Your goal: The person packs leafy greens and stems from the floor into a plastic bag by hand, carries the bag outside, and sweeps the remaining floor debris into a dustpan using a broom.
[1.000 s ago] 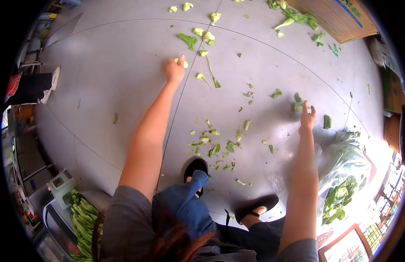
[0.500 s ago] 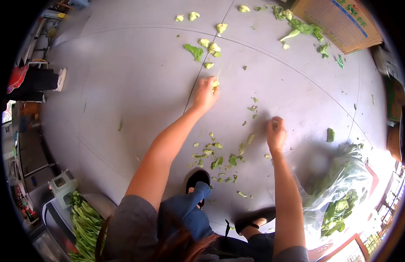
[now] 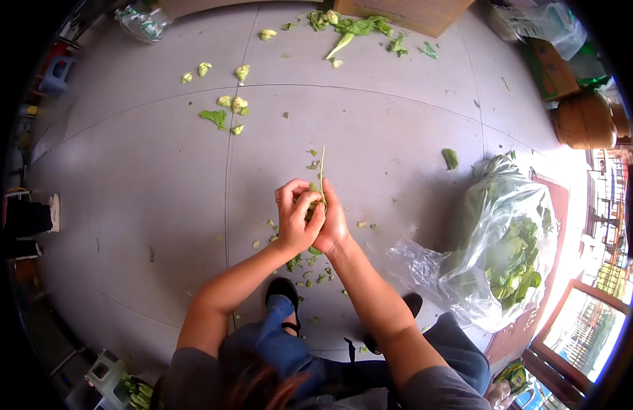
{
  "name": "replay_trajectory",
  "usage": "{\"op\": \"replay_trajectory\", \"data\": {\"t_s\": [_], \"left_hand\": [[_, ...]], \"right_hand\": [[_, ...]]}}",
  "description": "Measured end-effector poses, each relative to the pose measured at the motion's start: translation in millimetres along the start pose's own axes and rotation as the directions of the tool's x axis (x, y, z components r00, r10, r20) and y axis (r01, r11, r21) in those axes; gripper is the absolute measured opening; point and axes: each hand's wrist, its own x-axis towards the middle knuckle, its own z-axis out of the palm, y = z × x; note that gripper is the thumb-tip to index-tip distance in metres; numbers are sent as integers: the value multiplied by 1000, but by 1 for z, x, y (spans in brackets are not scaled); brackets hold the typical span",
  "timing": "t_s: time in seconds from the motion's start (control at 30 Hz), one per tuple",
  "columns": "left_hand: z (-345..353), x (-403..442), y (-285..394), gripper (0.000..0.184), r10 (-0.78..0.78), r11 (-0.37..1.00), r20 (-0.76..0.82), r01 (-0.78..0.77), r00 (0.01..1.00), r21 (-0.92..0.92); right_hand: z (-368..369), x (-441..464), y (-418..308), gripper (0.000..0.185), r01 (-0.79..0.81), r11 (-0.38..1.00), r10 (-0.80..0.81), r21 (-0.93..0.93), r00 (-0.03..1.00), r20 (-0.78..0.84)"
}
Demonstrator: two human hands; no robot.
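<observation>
My left hand [image 3: 299,213] and my right hand [image 3: 331,217] meet in front of me above the floor. Between them is a small bunch of green leaves [image 3: 312,207], from which a thin pale stem [image 3: 322,162] sticks up. Fingers of both hands wrap round the bunch and hide most of it. Scraps of leaf [image 3: 294,262] lie on the floor below the hands. Farther off, pale green vegetable pieces [image 3: 239,104] and a flat leaf [image 3: 214,119] rest on the floor.
A clear plastic bag of leafy greens [image 3: 511,256] stands at the right. Cardboard boxes [image 3: 412,15] are at the top, near a long leafy stalk [image 3: 357,27]. A brown pot [image 3: 584,121] is at the upper right. Another person's shoe [image 3: 54,212] shows at the left edge.
Both hands have come together round the leaves and stem, after being apart over the floor. The view has shifted, showing more of the right side and the plastic bag.
</observation>
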Motion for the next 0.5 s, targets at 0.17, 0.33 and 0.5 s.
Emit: {"op": "replay_trajectory", "data": {"t_s": [0.17, 0.33, 0.5], "left_hand": [[-21, 23, 49, 38, 115, 986, 187, -135, 976, 96], [-45, 47, 87, 59, 163, 907, 418, -302, 894, 293], [-72, 72, 83, 49, 81, 996, 347, -59, 934, -74]], "right_hand": [[9, -19, -7, 41, -57, 993, 17, 108, 939, 344], [33, -58, -42, 36, -137, 990, 137, -23, 991, 5], [17, -137, -124, 39, -104, 955, 96, -278, 995, -42]]}}
